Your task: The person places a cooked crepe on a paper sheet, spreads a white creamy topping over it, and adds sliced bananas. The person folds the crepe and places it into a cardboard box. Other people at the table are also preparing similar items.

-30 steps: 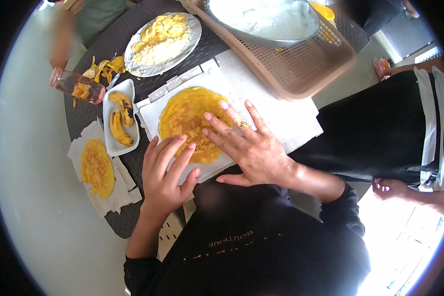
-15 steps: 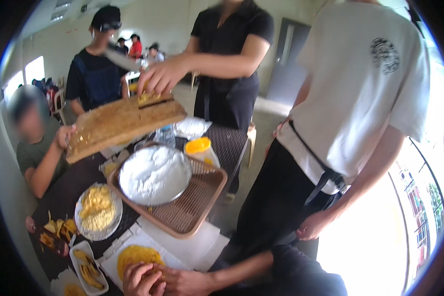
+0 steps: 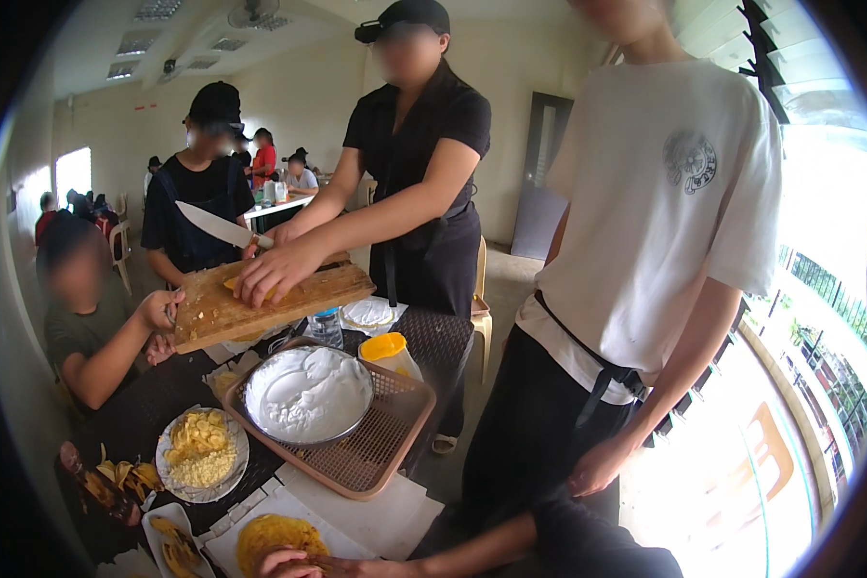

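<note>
At the lower edge, my left hand has its fingers curled at the near rim of a round yellow crepe. Beside it my right hand reaches in from the right, fingers bent in close to the left hand. The frame's edge cuts off both hands, so what they pinch is hidden. Under the crepe lies an opened white box. Left of it are a plate of yellow fruit pieces and grated cheese, and a white tray with banana-like pieces.
A metal bowl of white cream stands in a brown basket. Over the table, a person in black presses a hand on a wooden board and holds a knife; a seated person's hand steadies the board. Peels lie left.
My view has tilted up, so my hands sit lower in it. The person in black now has both hands at the board, which has tipped flatter, and the knife shows clearly.
</note>
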### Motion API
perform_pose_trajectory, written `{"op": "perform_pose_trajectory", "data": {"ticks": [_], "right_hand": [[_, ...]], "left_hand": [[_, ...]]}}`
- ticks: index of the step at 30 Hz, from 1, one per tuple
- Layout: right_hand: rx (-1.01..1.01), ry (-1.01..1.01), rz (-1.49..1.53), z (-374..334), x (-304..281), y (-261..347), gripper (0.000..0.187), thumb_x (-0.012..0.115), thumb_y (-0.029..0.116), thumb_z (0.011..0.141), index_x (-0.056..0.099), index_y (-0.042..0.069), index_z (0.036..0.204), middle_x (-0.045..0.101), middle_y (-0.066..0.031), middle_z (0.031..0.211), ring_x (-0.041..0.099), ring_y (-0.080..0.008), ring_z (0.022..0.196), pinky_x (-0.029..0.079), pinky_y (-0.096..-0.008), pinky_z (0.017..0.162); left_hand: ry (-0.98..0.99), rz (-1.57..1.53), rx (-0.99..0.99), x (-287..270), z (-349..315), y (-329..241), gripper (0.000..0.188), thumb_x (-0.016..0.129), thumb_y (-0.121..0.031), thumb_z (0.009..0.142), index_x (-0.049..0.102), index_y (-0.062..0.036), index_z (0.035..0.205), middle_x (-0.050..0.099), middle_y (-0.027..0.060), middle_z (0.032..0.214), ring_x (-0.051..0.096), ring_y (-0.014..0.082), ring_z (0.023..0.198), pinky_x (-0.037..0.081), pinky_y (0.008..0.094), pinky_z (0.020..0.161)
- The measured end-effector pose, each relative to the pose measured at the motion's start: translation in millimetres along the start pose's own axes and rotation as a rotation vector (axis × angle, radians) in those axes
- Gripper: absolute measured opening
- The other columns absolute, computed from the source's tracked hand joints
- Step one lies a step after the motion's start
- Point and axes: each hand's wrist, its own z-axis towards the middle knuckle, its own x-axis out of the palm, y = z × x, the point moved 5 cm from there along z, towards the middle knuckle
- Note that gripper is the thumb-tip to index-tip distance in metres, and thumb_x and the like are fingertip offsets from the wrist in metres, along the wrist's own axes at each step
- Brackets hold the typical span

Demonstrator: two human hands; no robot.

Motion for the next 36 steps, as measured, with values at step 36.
{"op": "perform_pose_trajectory", "data": {"ticks": [36], "right_hand": [[0.221, -0.022, -0.207, -24, -24, -47, 0.062, 0.050, 0.041, 0.106, 0.046, 0.003, 0.155, 0.040, -0.0257, 0.162, 0.036, -0.0410, 0.153, 0.027, -0.0527, 0.126]], "left_hand": [[-0.200, 0.220, -0.111, -19, -20, 41, 0.010, 0.081, -0.008, 0.088, 0.077, -0.0005, 0.093, 0.075, 0.0174, 0.090, 0.072, 0.0353, 0.080, 0.058, 0.0420, 0.074]]}}
